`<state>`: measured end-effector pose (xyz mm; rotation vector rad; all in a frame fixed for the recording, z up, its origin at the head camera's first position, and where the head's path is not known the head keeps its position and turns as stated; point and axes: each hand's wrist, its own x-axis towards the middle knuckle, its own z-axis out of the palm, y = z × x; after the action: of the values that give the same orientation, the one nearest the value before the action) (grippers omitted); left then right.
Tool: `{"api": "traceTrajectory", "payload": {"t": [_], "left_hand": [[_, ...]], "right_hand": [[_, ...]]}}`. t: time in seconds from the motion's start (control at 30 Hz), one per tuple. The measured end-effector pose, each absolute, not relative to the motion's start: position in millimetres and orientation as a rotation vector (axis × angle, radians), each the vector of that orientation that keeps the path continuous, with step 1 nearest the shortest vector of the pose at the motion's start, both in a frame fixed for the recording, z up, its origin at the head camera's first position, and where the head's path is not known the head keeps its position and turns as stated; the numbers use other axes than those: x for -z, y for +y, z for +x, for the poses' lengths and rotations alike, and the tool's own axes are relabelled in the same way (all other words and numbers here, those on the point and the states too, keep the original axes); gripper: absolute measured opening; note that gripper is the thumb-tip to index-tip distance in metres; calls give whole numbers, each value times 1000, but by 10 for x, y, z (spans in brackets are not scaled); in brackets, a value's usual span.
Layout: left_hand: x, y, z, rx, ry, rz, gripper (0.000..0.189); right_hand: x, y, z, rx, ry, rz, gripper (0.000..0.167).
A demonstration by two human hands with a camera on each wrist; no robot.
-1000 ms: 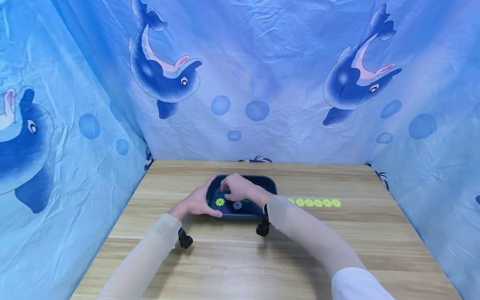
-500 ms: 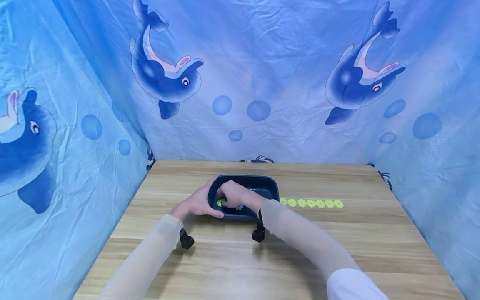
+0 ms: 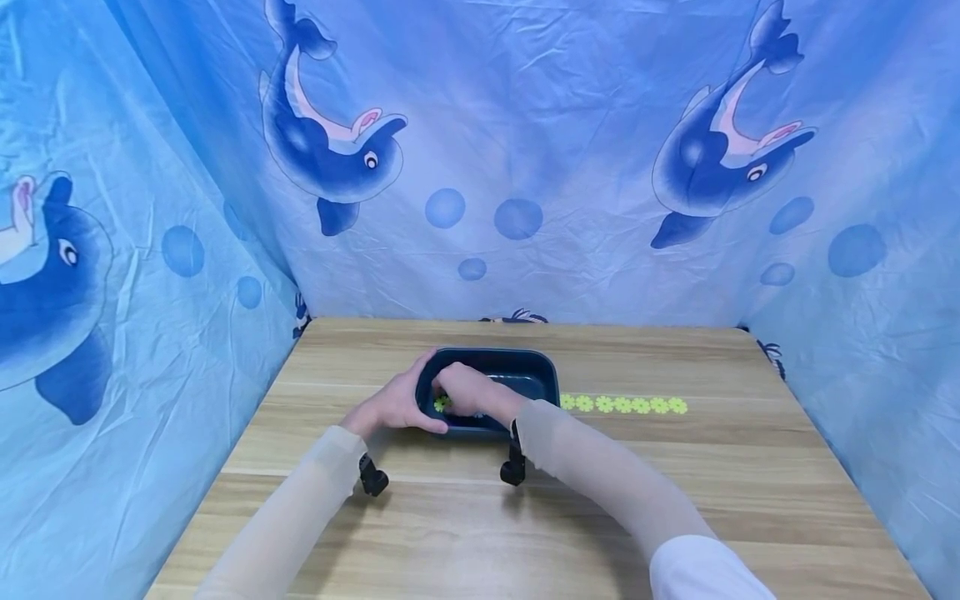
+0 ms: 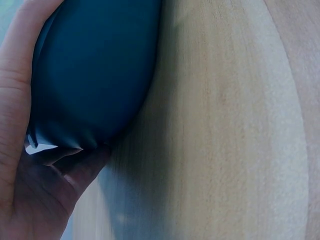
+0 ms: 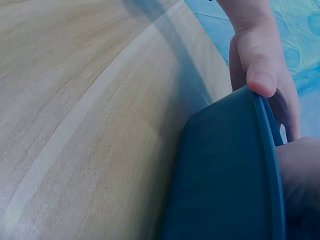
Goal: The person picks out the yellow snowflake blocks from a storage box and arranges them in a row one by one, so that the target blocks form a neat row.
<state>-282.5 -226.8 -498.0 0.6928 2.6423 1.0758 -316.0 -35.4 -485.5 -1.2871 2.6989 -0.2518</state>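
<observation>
My left hand (image 3: 393, 404) grips the left end of a dark blue rectangular tub (image 3: 531, 367), thumb along the near rim and fingers around its outside. In the left wrist view the tub's wall (image 4: 100, 70) fills the upper left, with fingers against its end. My right hand (image 3: 465, 390) reaches down inside the tub at its left part, fingers bent downward. Beside those fingers shows a yellow-green flower-shaped disc (image 3: 439, 403) with notched edges. The right fingertips are hidden behind the hand and the tub wall, so I cannot tell whether they pinch a disc.
To the right of the tub, a straight row of several yellow-green flower discs (image 3: 622, 405) runs along the wooden table (image 3: 480, 517). A blue curtain (image 3: 570, 150) with dolphins closes off the back and both sides.
My right hand has gone down and slightly left into the tub, toward the yellow-green disc, and now covers most of the grey disc. The left hand keeps its grip.
</observation>
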Motion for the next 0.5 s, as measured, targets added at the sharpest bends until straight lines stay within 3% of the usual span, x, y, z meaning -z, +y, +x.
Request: {"api": "traceTrajectory", "payload": {"t": [0.2,0.5], "left_hand": [[4979,-2287,-2846,-1081,2642,697,140],[4975,-2277,-2829,-1090,2632,700,141]], "right_hand": [[4867,-387,-3180,336,2690,-1259,5],[4825,-392,-3148,338,2709,-1173,8]]}}
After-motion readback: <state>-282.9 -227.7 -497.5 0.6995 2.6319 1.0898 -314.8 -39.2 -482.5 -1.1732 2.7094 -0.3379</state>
